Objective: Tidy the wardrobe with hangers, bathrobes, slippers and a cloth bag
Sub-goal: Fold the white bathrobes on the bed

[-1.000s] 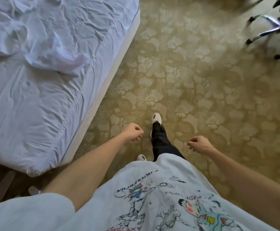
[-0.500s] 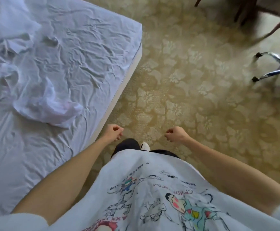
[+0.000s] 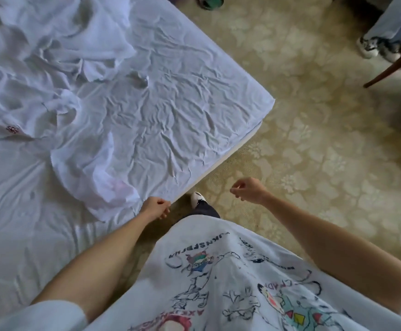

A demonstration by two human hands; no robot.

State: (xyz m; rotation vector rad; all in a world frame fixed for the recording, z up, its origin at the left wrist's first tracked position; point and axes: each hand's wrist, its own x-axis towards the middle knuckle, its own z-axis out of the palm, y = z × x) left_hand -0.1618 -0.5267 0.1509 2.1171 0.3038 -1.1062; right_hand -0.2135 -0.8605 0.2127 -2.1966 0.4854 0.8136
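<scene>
While the person stands beside the bed [image 3: 170,111], both hands hang low and hold nothing. The left hand [image 3: 155,207] is at the near edge of the bed, with its fingers loosely curled in. The right hand [image 3: 248,189] is over the carpet [image 3: 314,151], a little to the right, and its fingers are loosely curled too. One foot in a white shoe [image 3: 197,197] shows between the hands, just beside the bed corner. The bed has a wrinkled white sheet. White cloth [image 3: 51,91] lies in a messy heap on the left and far side of the bed, and one part of it [image 3: 92,177] reaches close to the left hand. I cannot tell if this cloth is a bathrobe or the cloth bag. Far right, a brown chair leg [image 3: 390,68] stands on the carpet.
</scene>
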